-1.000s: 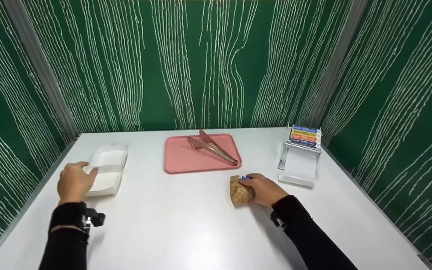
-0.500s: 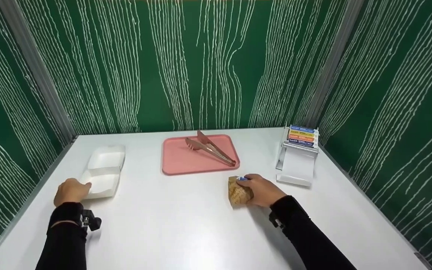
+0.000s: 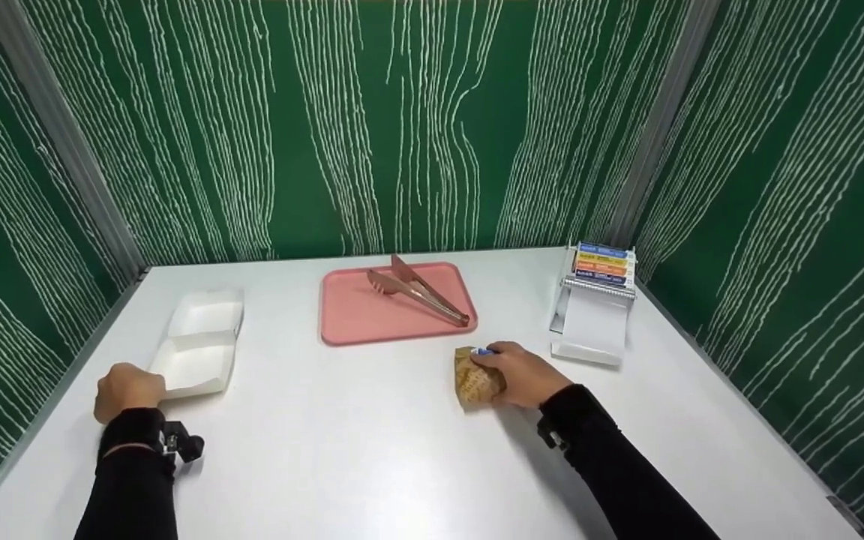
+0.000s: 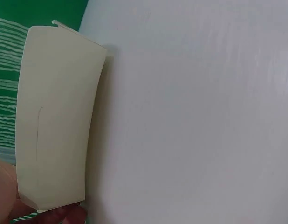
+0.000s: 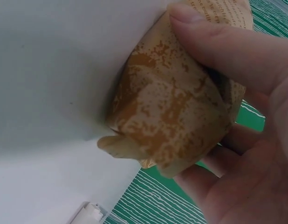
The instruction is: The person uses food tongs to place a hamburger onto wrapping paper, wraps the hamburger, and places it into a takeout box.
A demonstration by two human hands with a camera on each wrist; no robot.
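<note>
An open white paper box [image 3: 190, 365] with a raised lid lies on the left of the table. My left hand [image 3: 129, 391] grips its near left corner; the left wrist view shows the box's side wall [image 4: 60, 116], with the thumb [image 4: 4, 189] beside its end and fingertips below. To the right, my right hand [image 3: 526, 375] holds a bundle wrapped in brown printed paper [image 3: 475, 381], with a small blue patch near the thumb. The right wrist view has the thumb on top of the crumpled wrapper [image 5: 167, 107] and the other fingers round its far side. Its contents are hidden.
A pink tray [image 3: 349, 304] at the back middle bears metal tongs [image 3: 424, 294]. At the back right stands a label dispenser [image 3: 597, 300] with blue, yellow, orange and navy strips and a white sheet hanging forward. Green walls with white lines enclose the white table [image 3: 342, 442].
My left hand has come down and towards me from the box's left side to its near corner, and its fingers have closed there. The right hand keeps its hold on the wrapped bundle.
</note>
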